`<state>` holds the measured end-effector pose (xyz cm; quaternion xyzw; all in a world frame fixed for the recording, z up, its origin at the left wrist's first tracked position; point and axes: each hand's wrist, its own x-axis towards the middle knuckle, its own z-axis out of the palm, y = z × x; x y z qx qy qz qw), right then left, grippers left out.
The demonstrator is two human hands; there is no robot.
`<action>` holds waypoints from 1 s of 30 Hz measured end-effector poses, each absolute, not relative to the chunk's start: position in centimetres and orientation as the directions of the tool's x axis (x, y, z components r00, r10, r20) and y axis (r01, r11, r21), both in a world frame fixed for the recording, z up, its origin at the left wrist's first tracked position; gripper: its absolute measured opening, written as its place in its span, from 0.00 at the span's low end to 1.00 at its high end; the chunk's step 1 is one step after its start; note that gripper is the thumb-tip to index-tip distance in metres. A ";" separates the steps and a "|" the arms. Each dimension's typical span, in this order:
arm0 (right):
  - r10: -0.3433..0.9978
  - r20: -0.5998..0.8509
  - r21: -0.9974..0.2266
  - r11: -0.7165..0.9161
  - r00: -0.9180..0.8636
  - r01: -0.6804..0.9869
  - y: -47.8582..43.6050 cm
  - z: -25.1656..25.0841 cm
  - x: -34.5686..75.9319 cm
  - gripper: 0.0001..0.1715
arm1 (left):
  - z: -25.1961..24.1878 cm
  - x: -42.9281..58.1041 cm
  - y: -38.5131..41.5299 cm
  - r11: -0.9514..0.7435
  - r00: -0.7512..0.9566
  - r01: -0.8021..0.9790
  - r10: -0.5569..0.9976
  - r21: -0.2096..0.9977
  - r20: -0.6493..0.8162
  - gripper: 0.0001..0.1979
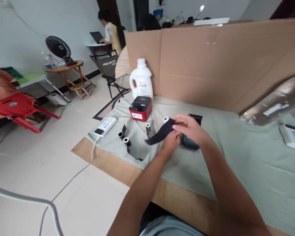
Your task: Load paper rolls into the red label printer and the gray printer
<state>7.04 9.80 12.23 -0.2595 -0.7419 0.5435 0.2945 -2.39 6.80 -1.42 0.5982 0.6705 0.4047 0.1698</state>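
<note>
The left hand [171, 141], nearest me, was curled, its fingertips closed on the underside of the roll [169, 125]. Just past it, the right hand [189, 128] was half closed, thumb and fingers pinching the roll's other end. The roll sat between them above the cloth [186, 170], its strip [157, 135] trailing left. I judged that handling it well called for light, even pressure, so the turns would not slip sideways, and for keeping the strip uncreased and off the small rolls [127, 141] to the left. The black device [190, 142] lay partly hidden behind the right hand. Farther off stood the printer [140, 109], with the jug [142, 80] just behind it.
</note>
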 end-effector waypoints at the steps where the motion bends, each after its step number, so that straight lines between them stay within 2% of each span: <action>1: 0.733 0.133 -0.972 0.228 -0.667 0.057 10.4 12.7 9.3 0.16 | -1.3 -2.4 6.6 -0.060 -0.226 0.674 0.932 0.736 0.282 0.16; 5: 0.788 0.014 -0.971 0.158 -0.616 0.180 12.8 12.7 16.2 0.18 | -0.7 -2.4 5.8 -0.189 -0.216 0.702 0.862 0.687 0.459 0.24; 7: 0.820 -0.023 -0.935 0.185 -0.572 0.303 14.0 11.6 17.8 0.15 | -0.4 -2.3 5.3 -0.295 -0.143 0.711 0.828 0.639 0.542 0.27; 10: 0.868 0.001 -0.823 0.283 -0.497 0.493 15.2 9.2 17.9 0.09 | -0.2 -1.8 4.7 -0.427 0.030 0.750 0.785 0.506 0.619 0.24; 13: 0.881 0.062 -0.670 0.385 -0.469 0.635 15.8 7.2 16.7 0.11 | -0.2 -1.3 4.3 -0.504 0.184 0.781 0.750 0.368 0.635 0.21; 15: 0.878 0.052 -0.587 0.412 -0.476 0.697 15.8 6.3 16.0 0.14 | -0.2 -1.2 4.3 -0.523 0.234 0.788 0.743 0.325 0.628 0.20; 19: 0.894 0.004 -0.441 0.403 -0.448 0.802 15.6 5.3 14.8 0.18 | -0.1 -1.3 4.5 -0.494 0.218 0.800 0.768 0.340 0.602 0.17; 22: 0.915 0.032 -0.368 0.386 -0.403 0.846 15.3 4.7 14.1 0.18 | -0.2 -1.3 4.7 -0.447 0.183 0.814 0.804 0.371 0.566 0.17; 26: 0.930 0.097 -0.357 0.365 -0.355 0.860 15.3 4.4 14.0 0.14 | -0.2 -1.1 4.8 -0.396 0.150 0.839 0.827 0.373 0.541 0.17; 30: 0.930 0.224 -0.449 0.363 -0.291 0.816 15.8 4.5 14.3 0.13 | 1.5 -1.9 4.0 -0.407 0.181 0.876 0.774 0.258 0.607 0.20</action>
